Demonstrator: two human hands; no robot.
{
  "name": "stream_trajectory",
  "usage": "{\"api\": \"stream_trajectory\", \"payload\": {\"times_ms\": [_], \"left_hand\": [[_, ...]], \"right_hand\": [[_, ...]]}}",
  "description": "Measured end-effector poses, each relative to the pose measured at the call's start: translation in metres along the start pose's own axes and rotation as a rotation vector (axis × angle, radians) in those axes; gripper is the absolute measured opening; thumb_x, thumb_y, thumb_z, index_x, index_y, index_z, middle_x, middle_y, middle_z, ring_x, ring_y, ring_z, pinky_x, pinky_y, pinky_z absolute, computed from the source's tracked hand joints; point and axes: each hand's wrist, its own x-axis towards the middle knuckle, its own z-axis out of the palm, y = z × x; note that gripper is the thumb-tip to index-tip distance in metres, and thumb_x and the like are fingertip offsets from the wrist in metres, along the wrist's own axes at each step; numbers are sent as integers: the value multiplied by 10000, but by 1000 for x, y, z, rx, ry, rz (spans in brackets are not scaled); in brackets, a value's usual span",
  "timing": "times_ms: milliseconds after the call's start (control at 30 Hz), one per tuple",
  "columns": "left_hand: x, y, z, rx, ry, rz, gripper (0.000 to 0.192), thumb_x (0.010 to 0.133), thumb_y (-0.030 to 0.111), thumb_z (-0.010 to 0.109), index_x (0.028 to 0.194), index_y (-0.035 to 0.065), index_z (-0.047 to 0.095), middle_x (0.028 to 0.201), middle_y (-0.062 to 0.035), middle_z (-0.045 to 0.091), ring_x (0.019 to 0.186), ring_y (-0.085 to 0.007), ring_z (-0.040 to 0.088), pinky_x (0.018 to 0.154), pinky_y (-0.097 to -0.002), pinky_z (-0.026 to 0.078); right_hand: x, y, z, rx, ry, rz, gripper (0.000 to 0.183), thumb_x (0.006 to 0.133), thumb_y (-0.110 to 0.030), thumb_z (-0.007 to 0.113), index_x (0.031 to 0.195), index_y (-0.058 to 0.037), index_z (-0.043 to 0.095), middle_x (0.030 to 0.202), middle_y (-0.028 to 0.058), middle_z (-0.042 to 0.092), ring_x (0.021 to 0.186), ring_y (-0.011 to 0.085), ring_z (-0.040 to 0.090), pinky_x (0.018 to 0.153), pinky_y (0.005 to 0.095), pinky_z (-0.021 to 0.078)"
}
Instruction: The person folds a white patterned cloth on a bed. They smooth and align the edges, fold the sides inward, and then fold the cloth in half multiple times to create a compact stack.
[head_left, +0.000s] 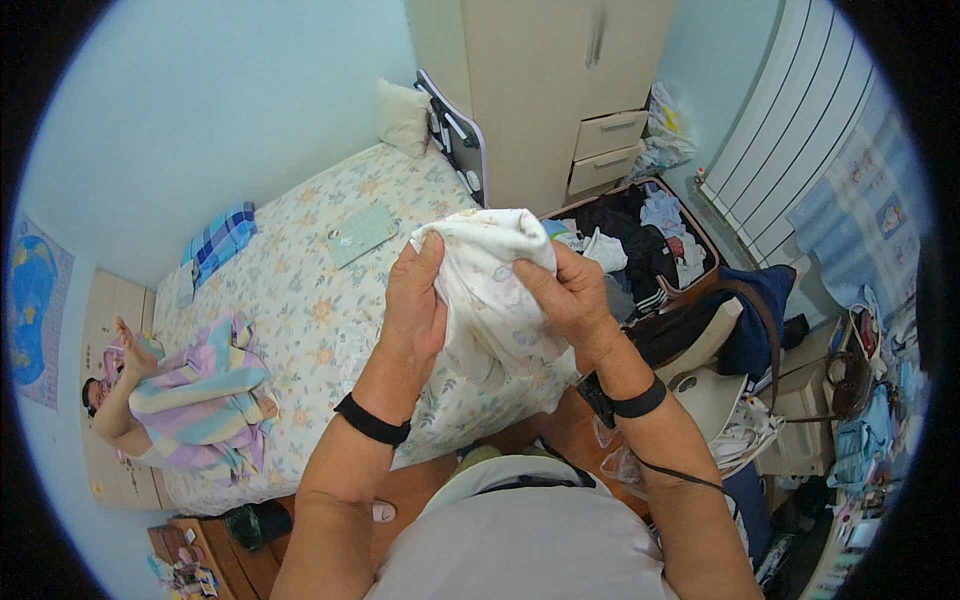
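Both of my hands hold up a white printed cloth (499, 300), which looks soft and hangs in folds over the near edge of the bed. My left hand (416, 292) pinches its upper left edge between thumb and fingers. At its upper right, my right hand (574, 292) grips the cloth with the thumb in front. Whether the cloth is a garment, I cannot tell. Under and beyond it lies a floral bed sheet (315, 315), with a pale green flat item (364, 234) on top.
Another person lies at the bed's left end under a striped blanket (202, 397). An open suitcase of clothes (637, 240) is by the wardrobe (525, 97). A chair (709, 397) with bags and clothing stands at the right. A folded table (461, 142) leans at the bed's head.
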Motion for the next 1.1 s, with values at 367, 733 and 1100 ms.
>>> {"api": "stream_trajectory", "payload": {"times_ms": [367,733,1100], "left_hand": [[18,57,22,1215,-307,-96,690,770,327,746,1316,11,467,1168,-144,582,1036,-196,575,901,-319,461],[13,48,47,1239,-347,180,129,858,105,648,911,-12,664,780,-37,642,710,-84,561,635,-240,458],[9,65,45,1255,-353,261,164,870,117,648,964,-16,664,830,-40,661,772,-94,584,677,-234,470]], "right_hand": [[7,-6,-16,78,-248,127,262,913,-232,589,1006,7,639,818,43,638,736,98,548,660,265,461],[-17,39,-45,-14,-287,280,308,855,-266,663,1030,-14,634,882,41,642,795,117,575,676,265,469],[-36,34,-33,253,-227,395,265,864,-180,658,1085,-40,624,803,-5,642,631,58,574,534,198,451]]}}
